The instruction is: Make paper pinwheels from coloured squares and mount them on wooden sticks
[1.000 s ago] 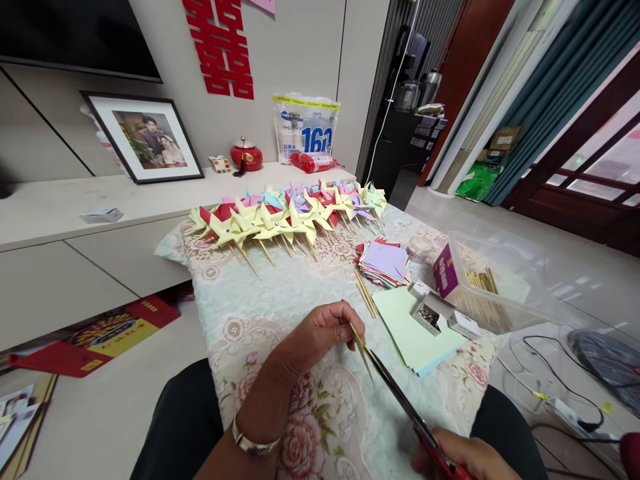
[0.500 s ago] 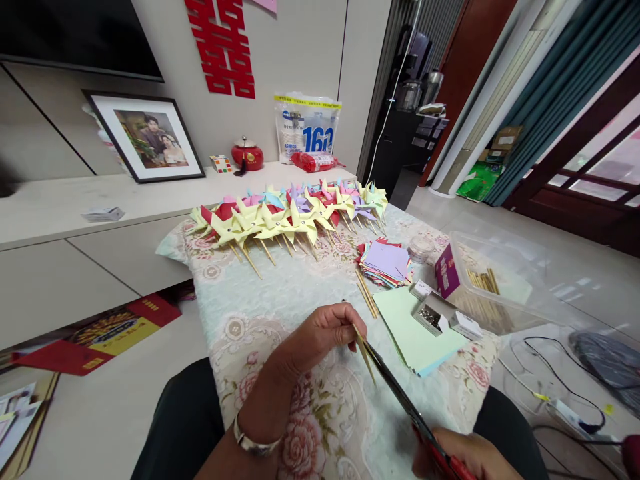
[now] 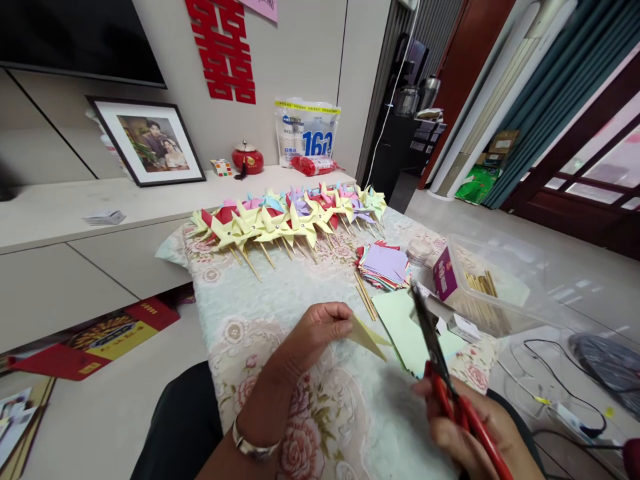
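Note:
My left hand (image 3: 317,330) pinches a folded yellow paper piece (image 3: 367,337) just above the flowered tablecloth (image 3: 280,293). My right hand (image 3: 470,427) grips red-handled scissors (image 3: 440,360), blades together and pointing up and away, a short way right of the paper. A stack of pale green paper sheets (image 3: 410,333) lies under the scissors' tip. A row of finished paper pinwheels (image 3: 285,217) on wooden sticks lies across the far end of the cloth.
A pile of coloured paper squares (image 3: 385,263), loose wooden sticks (image 3: 365,293), a small box of pins (image 3: 463,327), a round jar (image 3: 419,250) and a clear plastic bin (image 3: 500,287) with sticks sit at the right. Cables (image 3: 550,373) lie on the floor at right.
The scissors have left the yellow paper and swung up and to the right. My left hand turned the paper from edge-on to flat. The view tilted down slightly.

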